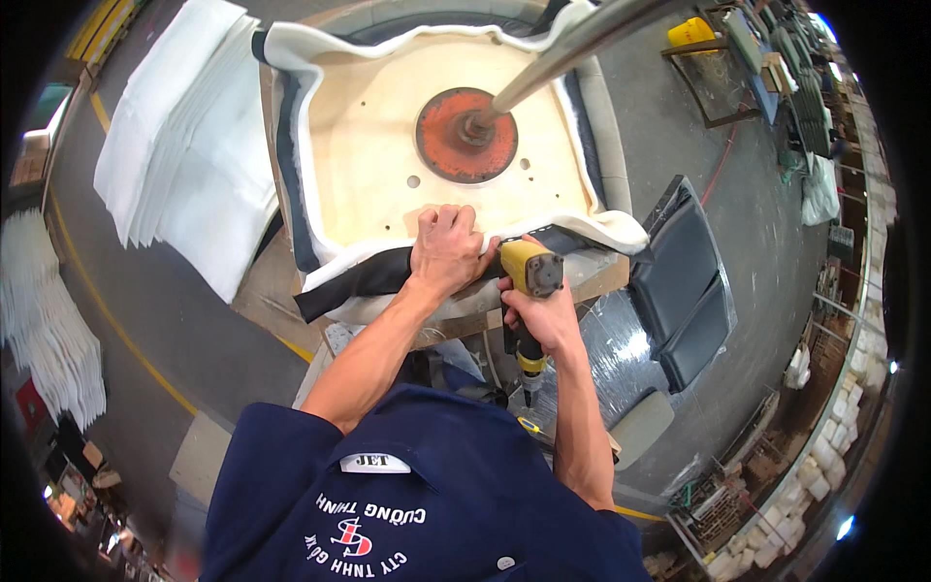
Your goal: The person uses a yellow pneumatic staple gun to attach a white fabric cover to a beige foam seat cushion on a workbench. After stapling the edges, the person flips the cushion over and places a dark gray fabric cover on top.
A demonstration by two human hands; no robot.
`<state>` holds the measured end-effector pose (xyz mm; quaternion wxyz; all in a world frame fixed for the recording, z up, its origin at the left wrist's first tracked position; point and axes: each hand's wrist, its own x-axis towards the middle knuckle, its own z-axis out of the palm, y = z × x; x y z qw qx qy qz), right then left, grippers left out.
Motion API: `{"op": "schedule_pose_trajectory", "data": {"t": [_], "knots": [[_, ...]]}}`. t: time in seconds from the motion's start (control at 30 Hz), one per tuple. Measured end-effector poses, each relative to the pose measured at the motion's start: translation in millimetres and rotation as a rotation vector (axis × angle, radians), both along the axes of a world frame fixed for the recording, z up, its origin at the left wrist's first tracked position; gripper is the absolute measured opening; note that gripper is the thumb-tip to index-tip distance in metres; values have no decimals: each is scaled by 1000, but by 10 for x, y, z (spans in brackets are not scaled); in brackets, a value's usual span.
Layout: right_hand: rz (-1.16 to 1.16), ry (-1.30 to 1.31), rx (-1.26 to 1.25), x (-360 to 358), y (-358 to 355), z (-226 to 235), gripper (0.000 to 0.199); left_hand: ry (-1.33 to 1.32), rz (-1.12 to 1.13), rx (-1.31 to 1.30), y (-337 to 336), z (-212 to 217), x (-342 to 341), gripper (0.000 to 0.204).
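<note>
My right hand (pixel 551 318) is wrapped round the grip of a yellow and black staple gun (pixel 529 268). The gun's nose is down at the near edge of a pale plywood panel (pixel 364 184). Just left of the gun, my left hand (pixel 448 252) is closed, knuckles up, on the edge of dark upholstery fabric (pixel 364 277) folded over that side. White padding (pixel 296 145) lines the panel's border and curls up in waves. A red round pressing plate (pixel 444 136) on a metal rod (pixel 572 48) rests on the panel's middle. My left fingertips are hidden.
Stacked white foam sheets (pixel 184 145) lie at the left, with another stack (pixel 48 320) farther out. Dark cushions (pixel 684 281) in clear plastic are on the right. A yellow container (pixel 690 35) sits on a stand at the far right. The slanting rod crosses above the panel.
</note>
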<state>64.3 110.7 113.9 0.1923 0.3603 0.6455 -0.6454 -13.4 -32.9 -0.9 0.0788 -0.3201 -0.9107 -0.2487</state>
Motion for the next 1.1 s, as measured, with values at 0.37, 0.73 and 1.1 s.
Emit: {"op": "schedule_pose_trajectory", "data": {"t": [0.37,0.73,1.1], "knots": [[-168,146,-47,580,-11,-148,88,-69,-263,-88,-351,141,-165,47],[-67,45,-40,162,-90,10,87,-39,-128,36,-269,21,-38,32],[-76,10,-21,22,-170,47,85,-23,2,65,-221,20,-70,34]]}}
